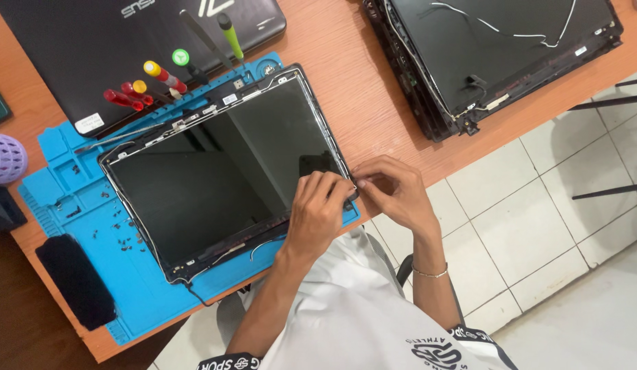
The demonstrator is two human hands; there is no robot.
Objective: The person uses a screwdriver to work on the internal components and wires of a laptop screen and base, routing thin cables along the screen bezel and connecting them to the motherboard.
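A bare laptop screen panel in its black lid frame (215,171) lies on a blue repair mat (99,274). My left hand (320,209) rests on the panel's near right corner, fingers curled onto the glass edge. My right hand (394,192) is just beside it, fingertips pinching at the frame's corner, where a thin white cable runs along the edge. Whether anything small is held between the fingers is hidden.
Several screwdrivers (154,79) with red, yellow and green handles lie on a closed black laptop (126,41) at the back. A stack of black laptop lids (496,55) sits at the far right. Loose screws (119,226) dot the mat. A black pad (75,281) lies left. The desk edge (469,147) borders tiled floor.
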